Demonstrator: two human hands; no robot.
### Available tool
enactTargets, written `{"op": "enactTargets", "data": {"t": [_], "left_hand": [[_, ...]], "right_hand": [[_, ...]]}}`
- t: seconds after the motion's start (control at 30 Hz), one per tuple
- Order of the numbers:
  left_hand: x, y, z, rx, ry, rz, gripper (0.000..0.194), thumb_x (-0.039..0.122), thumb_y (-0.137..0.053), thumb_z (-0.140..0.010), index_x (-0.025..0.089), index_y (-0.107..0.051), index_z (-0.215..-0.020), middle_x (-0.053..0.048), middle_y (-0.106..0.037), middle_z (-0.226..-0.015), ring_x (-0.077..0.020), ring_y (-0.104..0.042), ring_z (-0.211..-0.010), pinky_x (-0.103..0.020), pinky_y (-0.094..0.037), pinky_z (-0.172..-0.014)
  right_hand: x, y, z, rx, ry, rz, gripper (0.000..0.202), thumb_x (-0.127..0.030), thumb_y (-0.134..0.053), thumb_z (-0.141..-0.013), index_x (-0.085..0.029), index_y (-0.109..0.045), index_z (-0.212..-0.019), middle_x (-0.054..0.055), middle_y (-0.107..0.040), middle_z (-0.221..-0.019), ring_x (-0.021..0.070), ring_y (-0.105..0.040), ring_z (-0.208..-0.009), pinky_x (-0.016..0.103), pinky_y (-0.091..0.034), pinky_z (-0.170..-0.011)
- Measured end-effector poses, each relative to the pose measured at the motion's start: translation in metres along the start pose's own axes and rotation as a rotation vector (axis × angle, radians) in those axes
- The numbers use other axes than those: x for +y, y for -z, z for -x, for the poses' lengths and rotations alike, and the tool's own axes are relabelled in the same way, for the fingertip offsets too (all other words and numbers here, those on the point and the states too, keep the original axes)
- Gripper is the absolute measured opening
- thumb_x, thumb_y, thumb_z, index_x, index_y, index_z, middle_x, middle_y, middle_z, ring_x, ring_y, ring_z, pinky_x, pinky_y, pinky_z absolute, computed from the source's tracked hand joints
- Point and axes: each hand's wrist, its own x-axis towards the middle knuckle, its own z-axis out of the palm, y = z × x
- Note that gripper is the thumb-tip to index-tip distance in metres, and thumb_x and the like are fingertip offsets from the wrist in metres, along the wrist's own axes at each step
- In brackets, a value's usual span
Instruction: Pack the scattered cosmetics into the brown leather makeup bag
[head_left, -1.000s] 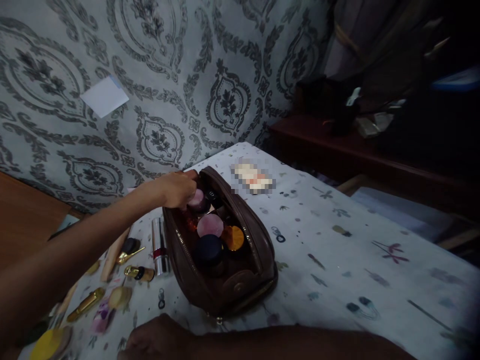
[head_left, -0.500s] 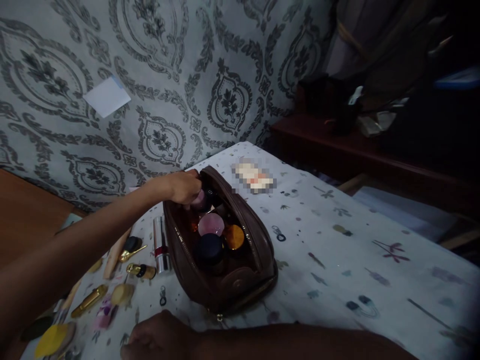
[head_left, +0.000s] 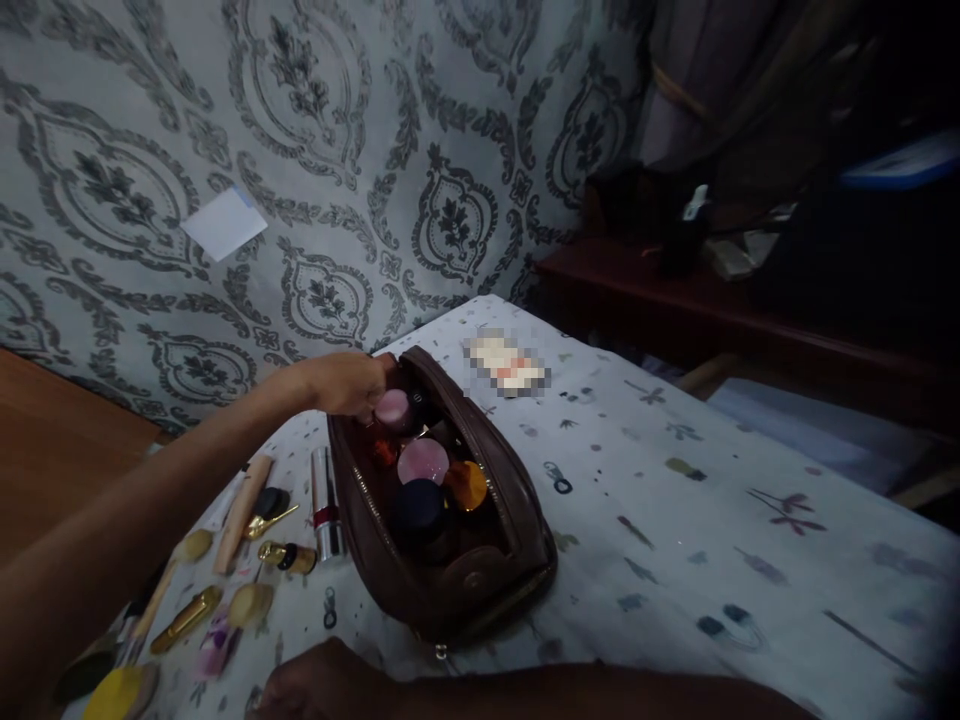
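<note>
A brown zip makeup bag (head_left: 525,500) lies unzipped on the patterned white cloth. Inside sit a pink-lidded jar (head_left: 423,462), a dark round-lidded jar (head_left: 420,505), an amber round-topped container (head_left: 466,486) and a second pink-lidded jar (head_left: 394,408). At the far left end of the bag, my left hand (head_left: 349,383) reaches over the rim with curled fingers, right beside that second jar. Its fingertips are partly hidden, so what they grip cannot be made out. Low in front of the bag, my right hand (head_left: 322,685) rests in a dark, loose fist, apart from the bag.
Left of the bag lie a silver tube with a red band (head_left: 325,502), a small gold-capped bottle (head_left: 287,556), a gold tube (head_left: 185,620), a purple item (head_left: 216,642) and a yellow sponge-like piece (head_left: 116,692). A blurred-out item (head_left: 507,362) lies behind the bag.
My left hand has shifted slightly left at the bag's far end, and more of the pink lid beside it shows. The view has tilted up a little. My right hand stays in place.
</note>
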Motion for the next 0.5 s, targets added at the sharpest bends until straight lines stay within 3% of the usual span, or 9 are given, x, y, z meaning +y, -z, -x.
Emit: {"op": "enactTargets", "data": {"t": [0.23,0.37,0.5], "left_hand": [[0.012,0.006,0.009,0.040,0.171,-0.083,0.006,0.020,-0.061,-0.071,0.018,-0.066,-0.069,-0.004,-0.066,-0.072,-0.0162,-0.057,-0.065,-0.025,-0.031,-0.052],[-0.001,0.013,0.028,0.084,0.107,0.079,0.006,0.018,-0.061,-0.073,0.018,-0.067,-0.074,-0.001,-0.068,-0.074,-0.0139,-0.058,-0.069,-0.022,-0.037,-0.061],[-0.001,0.026,0.057,0.208,0.114,0.344,0.012,0.029,-0.061,-0.078,0.020,-0.070,-0.075,0.003,-0.064,-0.065,-0.0120,-0.055,-0.060,-0.022,-0.038,-0.058]], "right_hand": [[-0.003,0.002,0.001,0.000,0.017,0.070,0.023,-0.038,-0.067,-0.077,-0.015,-0.065,-0.076,-0.003,-0.061,-0.071,0.0100,-0.057,-0.074,0.016,-0.039,-0.061],[0.001,-0.004,0.002,0.006,-0.024,-0.013,0.026,-0.040,-0.062,-0.080,-0.015,-0.066,-0.083,-0.002,-0.061,-0.069,0.0087,-0.056,-0.063,0.016,-0.037,-0.054],[0.000,-0.007,0.007,-0.045,-0.030,-0.121,0.028,-0.044,-0.061,-0.081,-0.016,-0.061,-0.081,-0.003,-0.057,-0.066,0.0072,-0.052,-0.051,0.016,-0.037,-0.048]]}}
